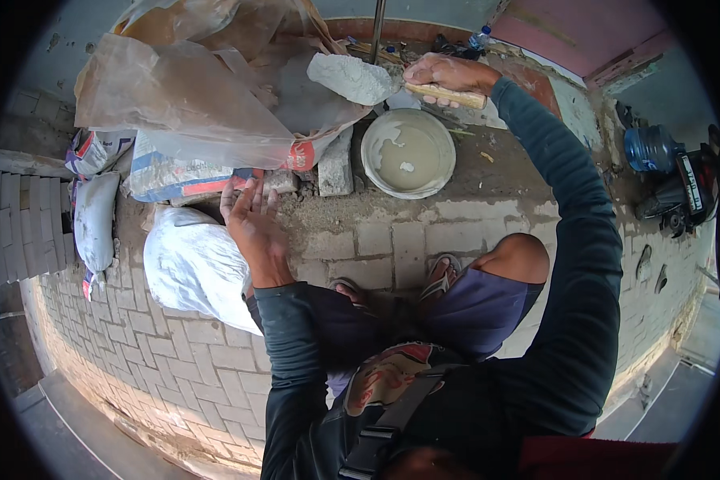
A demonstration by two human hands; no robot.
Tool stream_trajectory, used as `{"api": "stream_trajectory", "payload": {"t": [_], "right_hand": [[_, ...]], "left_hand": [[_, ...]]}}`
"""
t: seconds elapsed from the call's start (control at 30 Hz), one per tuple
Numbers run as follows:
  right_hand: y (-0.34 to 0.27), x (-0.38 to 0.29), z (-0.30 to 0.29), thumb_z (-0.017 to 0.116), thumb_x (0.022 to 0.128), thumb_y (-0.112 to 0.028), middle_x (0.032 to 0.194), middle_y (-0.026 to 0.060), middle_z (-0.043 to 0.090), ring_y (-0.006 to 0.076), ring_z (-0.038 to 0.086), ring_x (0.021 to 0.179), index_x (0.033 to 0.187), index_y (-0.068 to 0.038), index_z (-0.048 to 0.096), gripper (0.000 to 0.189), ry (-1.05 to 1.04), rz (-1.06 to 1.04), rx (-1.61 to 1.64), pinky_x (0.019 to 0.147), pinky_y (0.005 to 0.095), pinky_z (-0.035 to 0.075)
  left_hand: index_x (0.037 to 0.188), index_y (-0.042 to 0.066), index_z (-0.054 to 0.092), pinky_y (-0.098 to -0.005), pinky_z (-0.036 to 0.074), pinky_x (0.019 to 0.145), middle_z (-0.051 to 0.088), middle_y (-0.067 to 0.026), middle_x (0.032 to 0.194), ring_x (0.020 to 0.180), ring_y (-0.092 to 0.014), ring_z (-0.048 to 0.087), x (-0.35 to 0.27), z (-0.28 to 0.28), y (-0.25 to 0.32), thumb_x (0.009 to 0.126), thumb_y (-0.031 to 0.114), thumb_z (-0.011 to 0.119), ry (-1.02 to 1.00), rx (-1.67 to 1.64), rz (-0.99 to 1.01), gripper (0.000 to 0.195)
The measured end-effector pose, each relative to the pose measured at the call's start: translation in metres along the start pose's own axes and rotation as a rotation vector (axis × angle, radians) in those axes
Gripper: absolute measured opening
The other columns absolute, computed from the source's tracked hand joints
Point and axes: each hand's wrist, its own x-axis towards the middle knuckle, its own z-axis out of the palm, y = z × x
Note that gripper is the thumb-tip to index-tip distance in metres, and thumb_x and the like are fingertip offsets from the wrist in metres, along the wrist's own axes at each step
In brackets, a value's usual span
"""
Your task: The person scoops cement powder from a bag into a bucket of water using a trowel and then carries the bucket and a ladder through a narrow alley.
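My right hand [444, 73] is closed around the wooden handle [453, 96] of a tool whose blade carries a heap of white powder [354, 77]; the blade itself is mostly hidden. Below it stands a round bucket [369, 174] with a pale wet mix [417, 157] inside, its rim crusted. Left of the bucket, a large plastic-lined bag [186, 96] lies gaping. My left hand [254, 222] hangs palm up with fingers spread, near the bag's lower edge and above a white sack [192, 264], with nothing held.
Concrete blocks [336, 165] stand between bag and bucket. More filled sacks [95, 222] lie at the left. A metal rod [378, 30] rises behind the bucket. At the right are a blue water jug [651, 149] and part of a motorcycle [684, 192]. Block paving [216, 360] lies underfoot.
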Motion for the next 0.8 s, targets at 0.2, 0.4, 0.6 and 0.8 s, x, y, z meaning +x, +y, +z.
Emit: {"api": "stream_trajectory", "payload": {"t": [0.2, 0.4, 0.6, 0.8], "right_hand": [[0.06, -0.07, 0.013, 0.051, 0.093, -0.037, 0.065, -0.0002, 0.049, 0.0061, 0.046, 0.048, 0.1, -0.006, 0.054, 0.032, 0.091, 0.144, 0.104, 0.038, 0.0217, 0.038], [0.154, -0.065, 0.064, 0.051, 0.092, -0.039, 0.066, 0.002, 0.05, 0.0089, 0.046, 0.047, 0.097, -0.005, 0.053, 0.034, 0.103, 0.212, 0.24, 0.039, 0.0245, 0.04], [0.214, -0.034, 0.115, 0.051, 0.092, -0.04, 0.065, 0.0044, 0.052, 0.0113, 0.048, 0.045, 0.09, -0.003, 0.056, 0.038, 0.21, 0.273, 0.294, 0.036, 0.027, 0.039], [0.225, -0.021, 0.121, 0.049, 0.092, -0.039, 0.062, 0.005, 0.052, 0.0121, 0.047, 0.044, 0.085, -0.001, 0.057, 0.04, 0.184, 0.216, 0.096, 0.036, 0.0284, 0.038]], "left_hand": [[0.14, 0.001, 0.014, -0.05, 0.036, 0.102, 0.04, -0.0232, 0.131, 0.124, -0.034, 0.042, -0.007, 0.0, 0.001, 0.088, 0.01, 0.053, -0.05, 0.054, 0.03, 0.066], [0.14, -0.001, 0.016, -0.0499, 0.036, 0.101, 0.043, -0.0223, 0.129, 0.122, -0.033, 0.044, -0.014, -0.007, 0.003, 0.088, 0.01, 0.052, -0.04, 0.074, 0.062, 0.064], [0.14, -0.001, 0.018, -0.0503, 0.036, 0.101, 0.043, -0.0214, 0.129, 0.121, -0.032, 0.044, -0.023, -0.005, 0.003, 0.088, 0.012, 0.051, -0.007, 0.127, 0.068, 0.062], [0.137, 0.003, 0.024, -0.0472, 0.036, 0.099, 0.045, -0.0191, 0.125, 0.116, -0.03, 0.046, -0.026, -0.006, 0.008, 0.086, 0.007, 0.053, 0.011, 0.055, 0.071, 0.059]]}}
